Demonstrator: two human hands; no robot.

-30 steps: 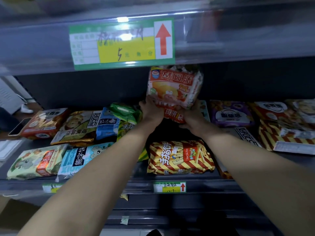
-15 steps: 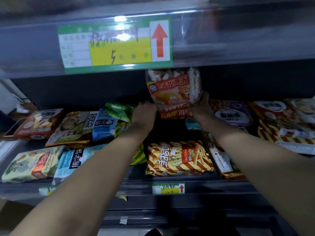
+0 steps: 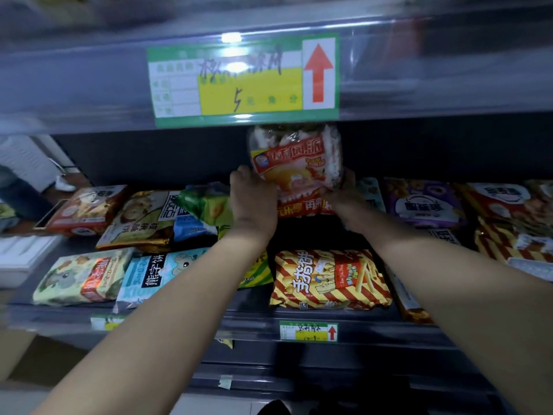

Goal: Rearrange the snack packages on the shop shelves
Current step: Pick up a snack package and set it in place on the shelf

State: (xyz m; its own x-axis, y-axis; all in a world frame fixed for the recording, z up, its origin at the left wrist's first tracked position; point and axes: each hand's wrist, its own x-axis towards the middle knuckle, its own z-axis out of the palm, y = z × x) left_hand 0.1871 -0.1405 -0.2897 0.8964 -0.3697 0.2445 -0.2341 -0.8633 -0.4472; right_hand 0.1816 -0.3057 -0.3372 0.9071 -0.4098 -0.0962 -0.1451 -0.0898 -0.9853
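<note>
Both the left hand (image 3: 253,202) and right hand (image 3: 344,196) have fingers clasped round the clear-and-orange plastic cake package (image 3: 294,163), upright at the back of the shelf (image 3: 374,323) over a red packet (image 3: 302,208), and I reckon it could topple forward if I release it on that soft footing.

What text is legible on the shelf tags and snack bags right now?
"5" plus red up arrow: large price tag; handwriting blurred.
"熊字饼": blue bag.
"手指饼": red-and-yellow striped bag.
Held orange-red snack pack, purple bag, small price tag: too blurred.
</note>
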